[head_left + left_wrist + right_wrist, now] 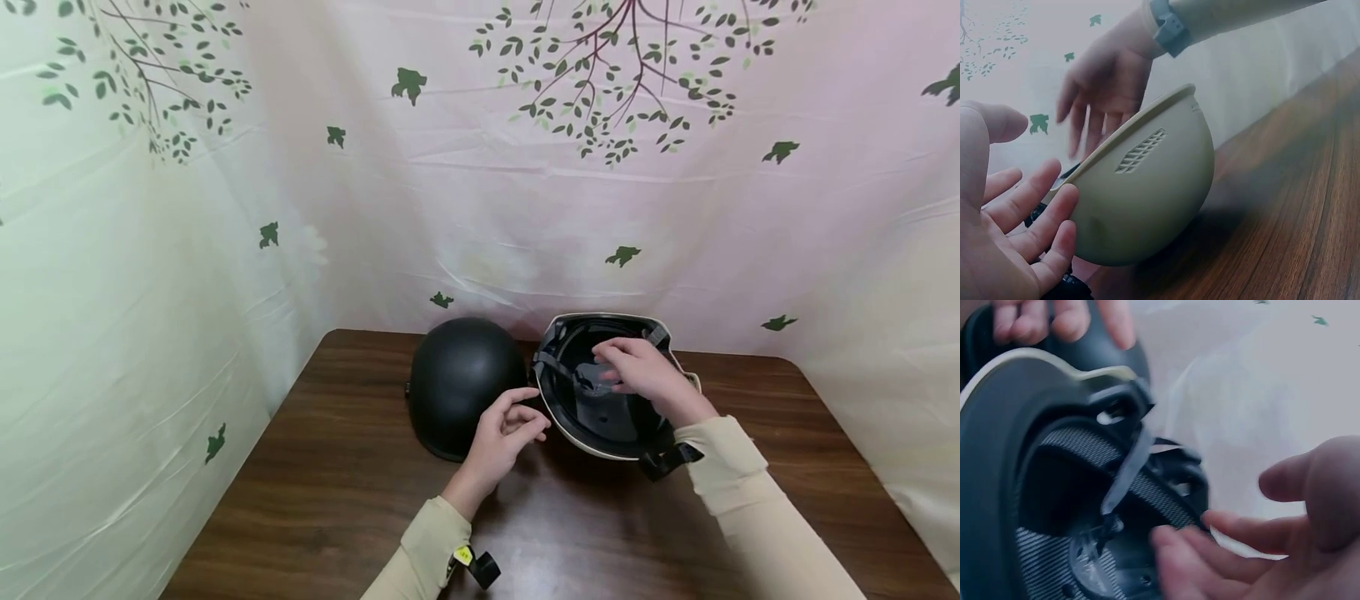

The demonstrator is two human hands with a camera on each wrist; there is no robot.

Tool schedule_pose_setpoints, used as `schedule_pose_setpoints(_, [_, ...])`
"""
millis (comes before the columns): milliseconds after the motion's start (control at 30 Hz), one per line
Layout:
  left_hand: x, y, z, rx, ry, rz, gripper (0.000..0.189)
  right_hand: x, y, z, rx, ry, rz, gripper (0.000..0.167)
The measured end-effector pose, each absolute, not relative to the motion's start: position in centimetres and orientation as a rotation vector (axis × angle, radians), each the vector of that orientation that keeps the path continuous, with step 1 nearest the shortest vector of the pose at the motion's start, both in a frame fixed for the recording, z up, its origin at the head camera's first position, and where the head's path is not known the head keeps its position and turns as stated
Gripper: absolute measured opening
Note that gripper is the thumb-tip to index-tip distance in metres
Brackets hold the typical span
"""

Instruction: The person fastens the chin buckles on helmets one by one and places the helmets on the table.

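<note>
Your right hand point(641, 372) is the nearer one: it hangs over the opening of the upturned helmet point(592, 404), palm side down, so the dark interior lies directly beneath your fingers. The key relation, as I judge it, is rim to hands: the upturned helmet sits under your right hand and just to the right of your left hand point(506, 429). Its opening looks nearly as wide as it is deep from above, so you can't read a clear long axis.

Your right fingers are loosely bent and spread, with nothing seen in them; they blur in the right wrist view, so contact with the lining is hard to tell. Your left fingers are parted and slightly bent, holding nothing, their tips right beside the pale outer rim; you can't tell whether they touch it.

A grey strap point(1129, 469) crosses the opening beyond your right fingertips. The black helmet point(461, 375) stands dome-up, left of and beyond your left fingers, on the wooden table point(315, 475).
</note>
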State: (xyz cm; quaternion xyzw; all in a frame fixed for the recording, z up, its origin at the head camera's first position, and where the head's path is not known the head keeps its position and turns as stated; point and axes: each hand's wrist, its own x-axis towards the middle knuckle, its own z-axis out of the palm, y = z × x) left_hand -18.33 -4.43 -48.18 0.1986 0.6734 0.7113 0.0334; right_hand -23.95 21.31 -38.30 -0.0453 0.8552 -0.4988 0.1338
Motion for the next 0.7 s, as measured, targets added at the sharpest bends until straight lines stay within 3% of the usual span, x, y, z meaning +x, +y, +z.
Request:
schedule_pose_setpoints(400, [-18.3,-4.5,-48.2,0.602,2.066,2.198,0.043,-26.0,19.1,-39.8,-0.163,2.218,-1.504,0.065])
schedule_pose_setpoints(700, [-18.2,-4.2,-48.7,0.555,2.027,2.203,0.043,-26.3,17.7,-40.8,-0.145,2.229,-1.479,0.061])
